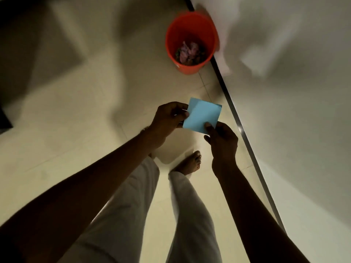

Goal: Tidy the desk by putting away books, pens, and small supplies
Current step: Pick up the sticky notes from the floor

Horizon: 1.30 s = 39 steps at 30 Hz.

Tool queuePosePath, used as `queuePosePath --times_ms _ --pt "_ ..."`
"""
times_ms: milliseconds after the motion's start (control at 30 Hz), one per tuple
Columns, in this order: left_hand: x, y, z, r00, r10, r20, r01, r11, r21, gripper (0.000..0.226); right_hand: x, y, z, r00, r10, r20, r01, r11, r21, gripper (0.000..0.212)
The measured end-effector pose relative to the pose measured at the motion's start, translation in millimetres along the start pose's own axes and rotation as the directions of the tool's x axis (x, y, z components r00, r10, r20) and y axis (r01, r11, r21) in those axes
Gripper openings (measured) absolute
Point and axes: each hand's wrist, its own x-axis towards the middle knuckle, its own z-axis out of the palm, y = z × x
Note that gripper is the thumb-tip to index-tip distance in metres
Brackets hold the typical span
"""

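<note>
A square light-blue paper note (203, 114) is held between both hands above the floor. My left hand (167, 120) pinches its left edge with thumb and curled fingers. My right hand (222, 141) pinches its lower right corner with the thumb on top. Farther ahead an orange bucket (171, 46) stands on the floor by the wall, with crumpled pinkish scraps (190, 52) inside it.
The floor is pale tile (76, 130). A white wall (294, 111) with a dark baseboard strip (237, 114) runs along the right. A dark object (5, 118) sits at the left edge. My legs in light trousers and a bare foot (191, 162) are below the hands.
</note>
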Motion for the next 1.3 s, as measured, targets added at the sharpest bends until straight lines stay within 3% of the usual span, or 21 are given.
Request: queuePosePath --times_ms 133,267,567,900,1300 --pt "-101.1 79.0 -36.9 0.991 0.114 -0.064 -0.119 0.99 -0.078 0.024 -75.6 -81.1 16.9 0.989 -0.129 0.067 0.133 0.99 -0.049 0.025" --pt "-181.0 130.8 -68.7 0.967 0.195 -0.164 -0.217 0.967 -0.135 0.019 -137.4 -149.5 32.0 0.952 -0.204 0.227 0.217 0.975 -0.035 0.04" --pt "-324.4 175.6 -170.1 0.863 0.281 -0.42 -0.406 0.881 -0.244 0.019 -272.2 -234.9 115.5 0.793 -0.322 0.517 0.402 0.914 -0.048 0.034" --pt "-416.6 138.6 -324.7 0.74 0.26 -0.62 -0.51 0.818 -0.266 0.021 -377.8 -215.2 257.2 0.644 -0.341 0.685 0.531 0.844 -0.08 0.016" --pt "-446.2 97.4 -487.8 0.576 0.175 -0.799 -0.544 0.811 -0.215 0.015 -433.5 -174.4 430.6 0.56 -0.283 0.779 0.635 0.75 -0.184 0.016"
